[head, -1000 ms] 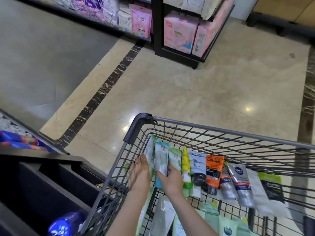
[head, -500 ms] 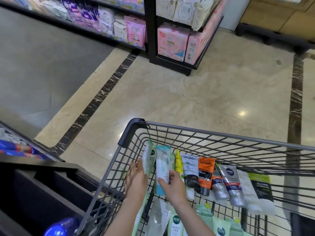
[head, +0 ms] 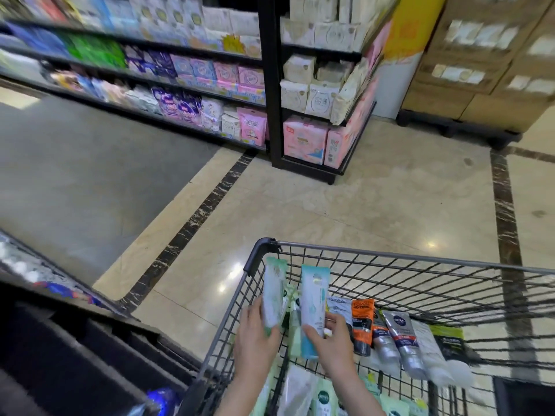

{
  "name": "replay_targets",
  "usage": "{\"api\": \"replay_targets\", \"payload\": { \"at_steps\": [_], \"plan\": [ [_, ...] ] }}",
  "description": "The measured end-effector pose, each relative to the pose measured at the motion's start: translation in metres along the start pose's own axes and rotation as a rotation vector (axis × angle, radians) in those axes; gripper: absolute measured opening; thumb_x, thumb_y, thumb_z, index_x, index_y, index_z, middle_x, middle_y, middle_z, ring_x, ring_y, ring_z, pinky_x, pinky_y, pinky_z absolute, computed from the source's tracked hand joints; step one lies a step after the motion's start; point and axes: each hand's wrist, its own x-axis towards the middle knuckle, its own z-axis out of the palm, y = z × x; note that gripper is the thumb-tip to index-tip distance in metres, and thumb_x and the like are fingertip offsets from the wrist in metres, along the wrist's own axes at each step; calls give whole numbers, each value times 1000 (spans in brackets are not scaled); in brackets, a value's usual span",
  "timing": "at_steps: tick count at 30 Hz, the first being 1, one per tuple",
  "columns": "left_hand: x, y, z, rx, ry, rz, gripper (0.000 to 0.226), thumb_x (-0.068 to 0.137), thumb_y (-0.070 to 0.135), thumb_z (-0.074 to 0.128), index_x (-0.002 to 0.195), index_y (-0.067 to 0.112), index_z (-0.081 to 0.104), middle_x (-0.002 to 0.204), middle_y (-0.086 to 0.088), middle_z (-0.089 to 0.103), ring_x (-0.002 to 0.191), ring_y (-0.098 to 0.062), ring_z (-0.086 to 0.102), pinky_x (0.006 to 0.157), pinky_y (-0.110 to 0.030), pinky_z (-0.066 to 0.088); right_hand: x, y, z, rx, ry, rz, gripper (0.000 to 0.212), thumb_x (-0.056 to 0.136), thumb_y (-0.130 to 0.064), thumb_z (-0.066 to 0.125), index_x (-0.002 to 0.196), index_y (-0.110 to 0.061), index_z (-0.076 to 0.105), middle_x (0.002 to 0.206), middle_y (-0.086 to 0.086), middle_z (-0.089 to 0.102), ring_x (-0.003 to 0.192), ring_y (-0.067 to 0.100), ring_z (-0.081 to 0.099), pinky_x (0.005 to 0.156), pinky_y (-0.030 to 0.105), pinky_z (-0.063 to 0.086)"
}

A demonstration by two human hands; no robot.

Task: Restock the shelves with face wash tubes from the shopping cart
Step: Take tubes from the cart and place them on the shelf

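Observation:
A wire shopping cart (head: 390,259) fills the lower right. My left hand (head: 255,340) grips a pale green-and-white face wash tube (head: 273,291), raised at the cart's left corner. A light blue-and-white tube (head: 313,304) stands upright beside it, held by my right hand (head: 333,343). More tubes lie in a row to the right: a white and black one (head: 339,307), an orange one (head: 362,322), silver ones (head: 401,340) and a dark green one (head: 450,343). Further green and white tubes (head: 324,394) lie lower in the cart.
A dark shelf unit (head: 75,355) with blue bottles stands at lower left, close to the cart. Across the beige tiled floor (head: 345,211), black shelves (head: 192,85) hold pink, purple and white packs. Cardboard boxes (head: 486,61) on a pallet stand at far right.
Both hands have lifted their tubes higher out of the cart. My head has tilted up, so more of the far shelves shows and the cart sits lower in view.

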Motion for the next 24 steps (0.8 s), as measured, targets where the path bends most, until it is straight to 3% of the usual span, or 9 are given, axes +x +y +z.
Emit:
{"api": "replay_targets", "payload": {
  "at_steps": [3, 5, 7, 10, 14, 17, 20, 24],
  "plan": [
    [-24, 19, -37, -173, 79, 23, 57, 83, 17, 64, 134, 23, 40, 123, 0, 46, 114, -17, 51, 94, -31, 44, -30, -27, -5, 101, 13, -76, 45, 79, -17, 74, 111, -18, 42, 109, 3, 55, 87, 17, 57, 75, 30, 52],
    [-41, 30, -62, -310, 144, 67, 56, 78, 13, 68, 124, 32, 43, 116, 1, 50, 109, -20, 56, 92, -34, 47, -52, -49, -11, 169, 19, -144, 46, 79, -13, 73, 114, -16, 44, 109, 2, 54, 84, 11, 55, 68, 21, 48],
    [-62, 41, -88, -411, 184, 104, 55, 77, 10, 70, 122, 31, 46, 110, 4, 52, 99, -15, 59, 84, -26, 48, -77, -73, -18, 222, 10, -220, 46, 79, -10, 72, 116, -13, 46, 107, 0, 55, 83, 7, 54, 63, 16, 44],
    [-94, 54, -125, -515, 248, 175, 54, 76, 9, 72, 119, 30, 47, 106, 8, 55, 88, -5, 59, 73, -17, 47, -114, -105, -29, 280, -10, -325, 45, 79, -13, 73, 115, -17, 47, 104, -1, 58, 84, 8, 57, 69, 24, 48],
    [-135, 68, -169, -687, 320, 240, 54, 74, 8, 75, 107, 42, 49, 103, 15, 60, 86, -5, 63, 72, -28, 55, -164, -145, -46, 329, -43, -477, 42, 77, -14, 75, 109, -21, 49, 98, -4, 61, 84, 7, 59, 64, 23, 46],
    [-167, 76, -197, -785, 382, 294, 54, 74, 8, 75, 115, 37, 53, 108, 10, 64, 90, -10, 65, 73, -27, 53, -203, -170, -60, 359, -105, -590, 40, 78, -15, 74, 110, -20, 50, 99, -4, 62, 87, 8, 60, 61, 19, 45],
    [-204, 84, -218, -834, 485, 343, 51, 77, 3, 72, 106, 40, 52, 105, 14, 63, 89, -11, 64, 73, -26, 52, -237, -193, -72, 405, -198, -674, 38, 79, -12, 72, 110, -16, 50, 99, -3, 61, 86, 7, 58, 55, 13, 46],
    [-257, 94, -243, -893, 627, 371, 49, 78, 1, 70, 114, 29, 52, 104, 9, 64, 87, -5, 64, 68, -16, 51, -280, -212, -79, 451, -358, -757, 32, 79, -9, 70, 104, -16, 53, 96, 3, 62, 79, 10, 59, 61, 21, 47]
  ]
}}
